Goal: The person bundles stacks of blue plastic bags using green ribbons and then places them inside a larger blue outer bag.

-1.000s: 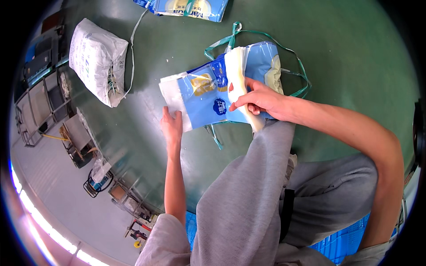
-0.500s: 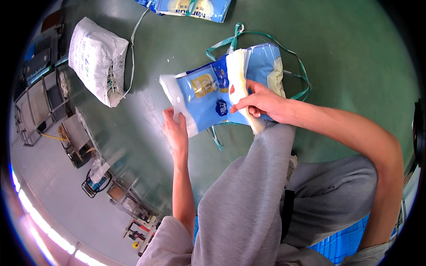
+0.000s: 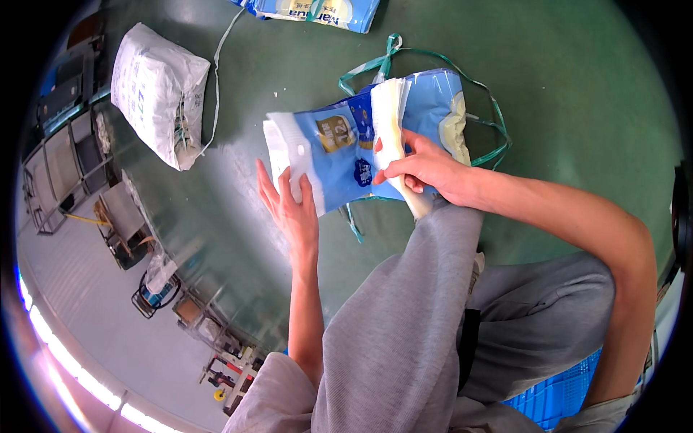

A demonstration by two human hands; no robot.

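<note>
A stack of blue plastic packaging bags point(image 3: 339, 162) with a white end and a gold printed patch lies across my raised grey-trousered knee. Its cream-and-white layered edges point(image 3: 390, 119) are folded up in the middle. Around these edges my right hand point(image 3: 426, 166) is closed, thumb on one side and fingers on the other. At the white end rests my left hand point(image 3: 292, 209), its fingers spread, with the thumb and forefinger touching the plastic. A green plastic strap point(image 3: 386, 61) trails from behind the stack, which hides part of it.
A white woven sack point(image 3: 159, 97) lies on the green floor at the far left. Another blue package point(image 3: 325, 11) sits at the top edge. Blue plastic crate point(image 3: 556, 393) shows under me. Chairs and carts point(image 3: 123, 216) stand along the left.
My left hand has loosened from a pinch at the white end and spread its fingers, shifting slightly. The white end has lifted a little. My right hand stays closed on the folded edges.
</note>
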